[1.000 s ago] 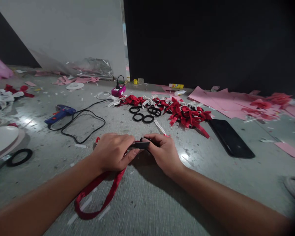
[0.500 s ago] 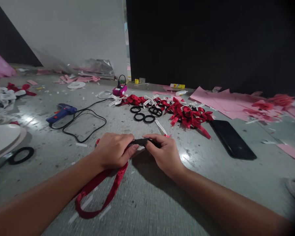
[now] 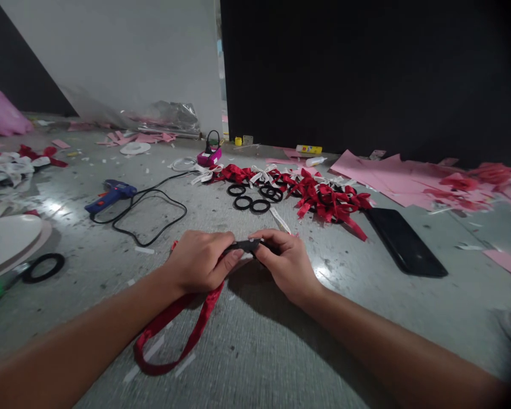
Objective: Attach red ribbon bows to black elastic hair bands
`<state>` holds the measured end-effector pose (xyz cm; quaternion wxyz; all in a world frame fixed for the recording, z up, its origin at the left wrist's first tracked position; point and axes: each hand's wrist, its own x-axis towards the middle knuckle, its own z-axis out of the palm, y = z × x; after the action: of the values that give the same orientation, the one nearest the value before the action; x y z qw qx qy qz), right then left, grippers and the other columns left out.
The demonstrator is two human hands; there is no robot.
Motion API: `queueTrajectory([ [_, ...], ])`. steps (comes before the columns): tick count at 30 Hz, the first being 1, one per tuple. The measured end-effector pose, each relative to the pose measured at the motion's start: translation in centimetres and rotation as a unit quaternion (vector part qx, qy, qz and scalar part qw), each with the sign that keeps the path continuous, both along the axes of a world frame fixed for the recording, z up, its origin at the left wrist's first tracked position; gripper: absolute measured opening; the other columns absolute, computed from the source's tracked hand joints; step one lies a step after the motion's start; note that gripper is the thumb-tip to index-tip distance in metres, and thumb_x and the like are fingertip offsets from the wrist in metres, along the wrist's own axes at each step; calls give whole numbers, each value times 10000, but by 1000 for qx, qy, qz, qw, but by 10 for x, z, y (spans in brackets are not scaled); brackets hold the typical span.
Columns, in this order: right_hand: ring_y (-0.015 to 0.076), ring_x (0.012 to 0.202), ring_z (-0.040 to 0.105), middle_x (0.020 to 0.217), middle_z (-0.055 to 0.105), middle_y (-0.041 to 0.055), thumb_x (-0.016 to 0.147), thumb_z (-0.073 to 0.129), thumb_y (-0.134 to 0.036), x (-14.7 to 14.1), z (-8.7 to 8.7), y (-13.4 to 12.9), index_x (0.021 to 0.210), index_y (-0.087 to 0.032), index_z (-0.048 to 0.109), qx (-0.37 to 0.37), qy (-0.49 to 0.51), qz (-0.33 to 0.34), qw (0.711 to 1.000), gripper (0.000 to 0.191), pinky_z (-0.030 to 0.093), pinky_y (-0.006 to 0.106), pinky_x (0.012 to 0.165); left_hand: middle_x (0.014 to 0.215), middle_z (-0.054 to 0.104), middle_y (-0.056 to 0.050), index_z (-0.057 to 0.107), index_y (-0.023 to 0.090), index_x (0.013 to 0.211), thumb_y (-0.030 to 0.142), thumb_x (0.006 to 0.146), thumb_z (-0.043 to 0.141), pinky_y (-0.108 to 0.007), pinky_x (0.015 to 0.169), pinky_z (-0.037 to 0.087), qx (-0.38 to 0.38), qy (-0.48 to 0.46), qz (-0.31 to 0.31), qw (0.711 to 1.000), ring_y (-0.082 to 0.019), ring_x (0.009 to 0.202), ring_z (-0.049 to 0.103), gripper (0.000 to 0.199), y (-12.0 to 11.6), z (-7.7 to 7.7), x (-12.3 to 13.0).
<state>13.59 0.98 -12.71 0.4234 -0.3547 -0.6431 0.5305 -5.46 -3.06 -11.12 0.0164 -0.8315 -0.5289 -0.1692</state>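
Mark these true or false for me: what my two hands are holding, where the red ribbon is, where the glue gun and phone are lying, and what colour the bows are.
1. The left hand and the right hand both hold a thin dark piece. True.
2. A red ribbon forms a loop near the left hand. True.
3. A blue glue gun and a black phone lie on the floor. True.
4. The phone is to the left of the glue gun. False: the phone is to the right.
5. The right hand grips the glue gun. False: the glue gun lies apart from both hands.
6. Every bow is red. False: white bows lie among red bows.
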Motion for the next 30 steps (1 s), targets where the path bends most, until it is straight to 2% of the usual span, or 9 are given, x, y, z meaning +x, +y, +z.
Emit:
queueTrajectory([
  [4,109,586,519,699,643,-4,760,649,-230,0,2,0,879,-180,710,-6,8,6,1000,143,396,235,528,614,603,-32,503,186,752,432,954,331,-296,507,288,-9,-9,7,1000,-174,529,561,362,-1,1,2],
  [10,104,552,505,669,619,-11,784,655,-307,1,5,0,866,-185,696,-45,22,3,999,153,368,224,482,626,615,-38,508,182,749,432,953,332,-293,510,296,-11,-17,18,1000,-175,538,571,367,-2,2,0],
  [16,107,569,500,667,606,-12,767,666,-279,1,3,0,855,-187,698,-23,17,18,999,132,371,228,500,608,599,-29,503,186,749,443,952,329,-293,510,289,-9,-19,12,1000,-171,529,558,371,-2,2,2],
  [22,109,581,511,690,605,-8,789,654,-296,2,3,0,870,-183,687,-42,28,9,999,143,383,233,517,623,597,-33,493,189,743,446,950,332,-291,518,284,-35,-32,20,999,-171,542,547,367,-2,2,0],
  [30,111,591,498,690,609,-5,783,653,-266,1,4,-1,850,-179,694,-10,13,11,1000,117,375,236,526,619,584,-28,489,191,751,454,951,330,-292,524,272,-42,-33,20,998,-171,543,536,367,-2,2,1],
])
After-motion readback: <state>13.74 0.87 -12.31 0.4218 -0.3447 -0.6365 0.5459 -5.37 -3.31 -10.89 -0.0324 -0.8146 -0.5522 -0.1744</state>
